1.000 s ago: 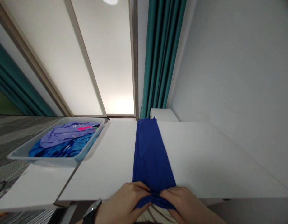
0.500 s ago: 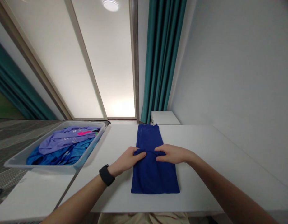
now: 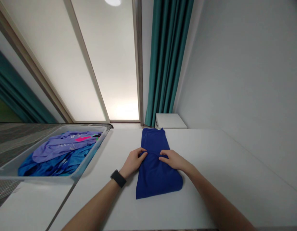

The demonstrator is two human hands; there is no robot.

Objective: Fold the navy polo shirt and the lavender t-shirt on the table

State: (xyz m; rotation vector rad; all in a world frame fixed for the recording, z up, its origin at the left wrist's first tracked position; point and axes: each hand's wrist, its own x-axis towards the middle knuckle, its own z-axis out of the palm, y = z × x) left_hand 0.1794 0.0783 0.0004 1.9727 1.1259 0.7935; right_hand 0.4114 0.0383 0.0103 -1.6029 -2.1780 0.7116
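A dark blue folded garment (image 3: 156,179) lies lengthwise on the white table (image 3: 110,205), in front of me. A raised fold crosses its middle, and its lower right corner is rounded and drawn up. At the left end of that fold, my left hand (image 3: 134,161) has thumb and forefinger closed on the cloth. My right hand (image 3: 174,160) pinches the fold near the garment's right side, thumb and fingers bent together. Which kind of garment it is, I cannot tell. A black watch (image 3: 118,178) is on my left wrist.
A clear plastic bin (image 3: 73,176) stands to the left, holding purple clothing (image 3: 57,149) and bright blue clothing (image 3: 76,158). Behind the table are a small white cabinet (image 3: 171,120) and a teal curtain (image 3: 166,64). A wall (image 3: 247,80) runs along the right.
The garment's lower right corner has been pulled up and inward, so its near edge now slants. My left hand has shifted slightly up. The view has tipped a little.
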